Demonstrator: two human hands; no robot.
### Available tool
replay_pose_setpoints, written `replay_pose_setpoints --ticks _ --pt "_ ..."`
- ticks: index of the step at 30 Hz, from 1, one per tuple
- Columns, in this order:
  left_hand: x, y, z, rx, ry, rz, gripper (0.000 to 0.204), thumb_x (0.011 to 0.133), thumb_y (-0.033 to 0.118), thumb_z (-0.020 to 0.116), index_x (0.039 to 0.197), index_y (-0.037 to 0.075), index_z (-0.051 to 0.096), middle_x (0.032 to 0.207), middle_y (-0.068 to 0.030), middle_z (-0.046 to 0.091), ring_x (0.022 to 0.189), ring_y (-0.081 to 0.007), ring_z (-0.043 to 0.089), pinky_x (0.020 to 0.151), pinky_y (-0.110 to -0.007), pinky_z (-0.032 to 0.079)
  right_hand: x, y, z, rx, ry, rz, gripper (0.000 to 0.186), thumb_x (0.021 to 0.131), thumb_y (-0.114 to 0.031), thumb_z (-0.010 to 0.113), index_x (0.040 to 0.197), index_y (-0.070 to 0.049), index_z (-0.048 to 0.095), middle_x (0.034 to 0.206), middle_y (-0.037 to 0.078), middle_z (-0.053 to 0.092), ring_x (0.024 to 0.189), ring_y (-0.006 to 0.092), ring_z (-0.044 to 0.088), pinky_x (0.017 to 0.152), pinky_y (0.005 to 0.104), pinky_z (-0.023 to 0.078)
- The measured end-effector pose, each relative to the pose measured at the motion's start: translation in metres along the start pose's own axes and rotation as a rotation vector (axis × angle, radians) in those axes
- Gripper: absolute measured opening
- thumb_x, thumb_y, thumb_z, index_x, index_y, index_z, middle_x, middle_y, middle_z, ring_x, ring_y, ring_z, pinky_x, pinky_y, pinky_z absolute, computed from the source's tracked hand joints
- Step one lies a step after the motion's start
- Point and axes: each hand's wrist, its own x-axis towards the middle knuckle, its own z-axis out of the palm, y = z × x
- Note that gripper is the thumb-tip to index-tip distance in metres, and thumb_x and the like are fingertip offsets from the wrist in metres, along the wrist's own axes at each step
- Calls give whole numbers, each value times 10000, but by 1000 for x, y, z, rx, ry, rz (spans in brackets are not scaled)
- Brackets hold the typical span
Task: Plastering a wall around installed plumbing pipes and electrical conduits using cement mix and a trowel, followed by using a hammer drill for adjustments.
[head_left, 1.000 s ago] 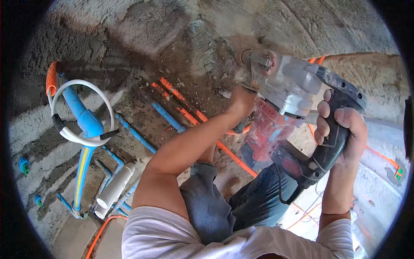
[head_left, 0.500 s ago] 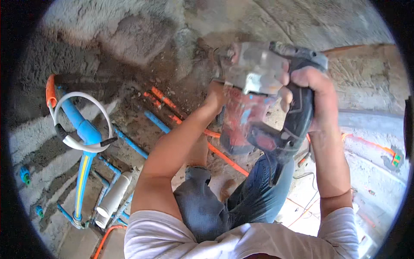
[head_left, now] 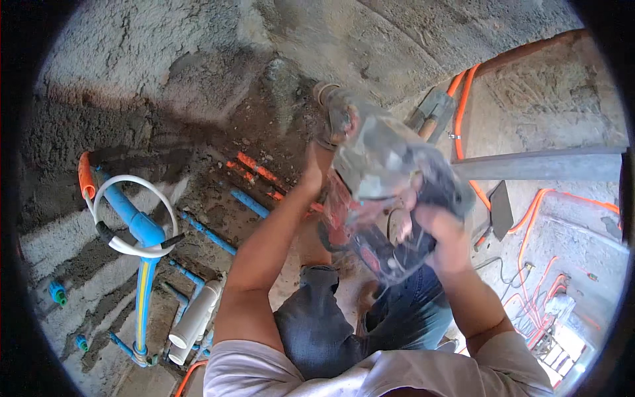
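A dusty red and grey rotary hammer [head_left: 383,155] with a black rear handle is held up in front of me, blurred by motion. Its round front end [head_left: 326,94] points up and left, toward the rough corner of wall and ground. My right hand [head_left: 442,238] is closed around the rear handle. My left hand [head_left: 319,167] grips the tool near its front; the fingers are mostly hidden behind the body. Whether a bit is fitted or touches anything, I cannot make out.
Blue pipes [head_left: 147,228] with a looped white hose [head_left: 135,178] stand at the left. White pipe pieces [head_left: 196,316] lie below them. Orange conduits [head_left: 258,167] emerge from the dirt near my left arm. A trowel [head_left: 433,112] and a grey beam [head_left: 542,164] are at the right.
The rotary hammer has tilted, its front end now further up and left and its rear handle lower. My right hand moved down and left with it; the view has shifted too.
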Motion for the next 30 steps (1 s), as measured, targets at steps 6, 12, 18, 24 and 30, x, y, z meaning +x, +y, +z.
replay_pose_setpoints --ticks 6,12,18,24,30 --pt "8 8 -23 16 222 -149 381 916 335 461 1068 15 602 928 -105 648 751 -258 649 666 -407 527 34 6 14 -90 36 80 145 756 -9 564 900 -1 577 675 26 579 578 123 574 522 276 474" --pt "-27 -73 -61 49 229 -39 306 889 190 546 1113 -13 588 1025 -92 634 848 -179 609 730 -363 510 -22 4 -14 -40 -5 132 180 737 18 581 915 -7 575 749 20 587 640 96 560 547 277 464" --pt "-79 -94 -27 364 233 -51 285 876 176 570 1068 -32 602 984 -180 662 831 -171 605 700 -358 482 -81 14 -73 56 -28 166 317 721 57 581 1029 15 521 850 75 584 618 147 580 568 304 486" --pt "-99 -73 39 1038 31 -232 213 847 165 602 934 -24 650 822 -130 683 753 -144 598 671 -342 467 -93 -4 -133 298 255 268 292 727 -92 574 1004 -4 543 822 83 602 602 162 579 534 316 500" --pt "-86 -93 92 943 -129 -393 123 803 56 594 846 -43 655 671 -53 634 612 -130 585 572 -291 472 -104 -37 -188 386 327 295 273 759 -176 549 1000 -47 545 815 53 582 582 138 541 517 289 471"
